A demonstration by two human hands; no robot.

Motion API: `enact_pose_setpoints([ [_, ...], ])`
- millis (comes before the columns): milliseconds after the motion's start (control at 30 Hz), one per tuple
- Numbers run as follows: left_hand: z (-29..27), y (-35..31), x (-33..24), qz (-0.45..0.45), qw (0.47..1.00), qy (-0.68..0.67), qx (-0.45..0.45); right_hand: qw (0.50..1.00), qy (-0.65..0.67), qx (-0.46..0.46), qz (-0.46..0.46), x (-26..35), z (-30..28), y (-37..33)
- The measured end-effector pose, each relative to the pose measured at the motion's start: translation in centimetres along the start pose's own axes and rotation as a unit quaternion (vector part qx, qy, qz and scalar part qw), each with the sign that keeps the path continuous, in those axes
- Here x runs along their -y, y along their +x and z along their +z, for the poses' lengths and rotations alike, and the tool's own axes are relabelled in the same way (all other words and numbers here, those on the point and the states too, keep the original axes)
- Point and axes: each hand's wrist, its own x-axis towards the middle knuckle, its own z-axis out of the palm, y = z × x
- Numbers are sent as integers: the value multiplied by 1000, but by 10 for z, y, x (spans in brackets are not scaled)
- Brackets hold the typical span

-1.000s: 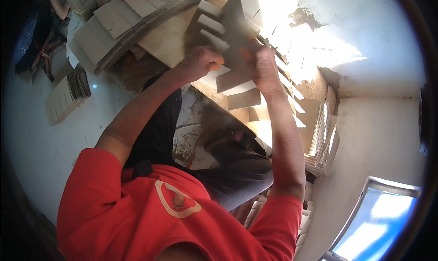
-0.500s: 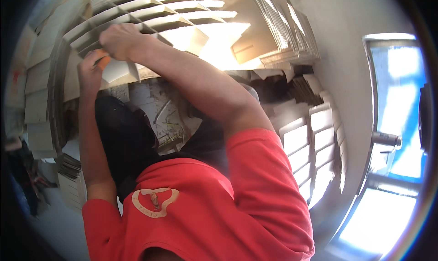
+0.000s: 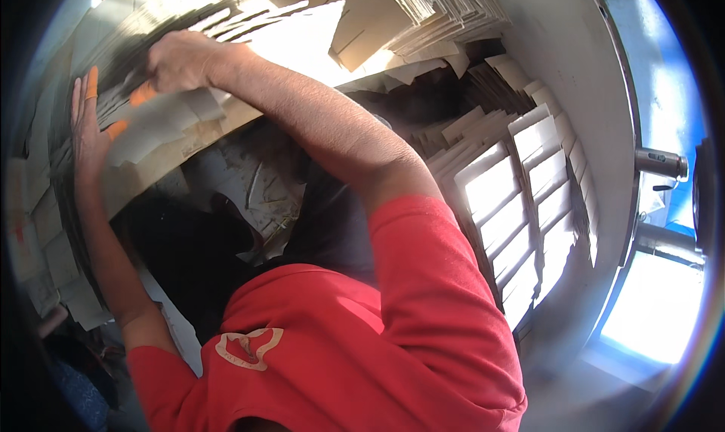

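Note:
A cardboard partition [image 3: 260, 23], its strips pressed close together, lies on the worktable [image 3: 192, 136] at the upper left. My right hand [image 3: 181, 60] is closed at its near end, thumb bent in beneath with an orange wrap on it; the fingertips are hidden. Left of it, my left hand [image 3: 89, 134] is open, fingers stretched upright and palm toward the strips' ends. Orange wraps cover one of its fingers and the thumb. The strips between the two hands are blurred.
Flat cardboard pieces [image 3: 445, 9] are stacked at the table's far right. Below them, bundled cardboard partitions [image 3: 521, 198] stand along the wall [image 3: 581, 92]. More cardboard sheets [image 3: 45, 205] are piled at the left. Scraps lie on the floor [image 3: 264, 198] by my legs.
The partition's open grid has folded into close-lying strips. My left hand has moved left and opened out; my right hand has shifted slightly left. The view has tilted.

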Motion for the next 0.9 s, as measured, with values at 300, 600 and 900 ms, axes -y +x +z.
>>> enact_pose_setpoints([
  [300,10,-9,47,-39,967,-184,171,959,-256,-124,15,-12,20,-18],
  [600,11,-25,70,8,977,-180,111,870,-299,-379,-100,4,35,-63],
  [900,-63,-71,-154,264,916,44,-299,677,612,-403,76,89,41,-179],
])
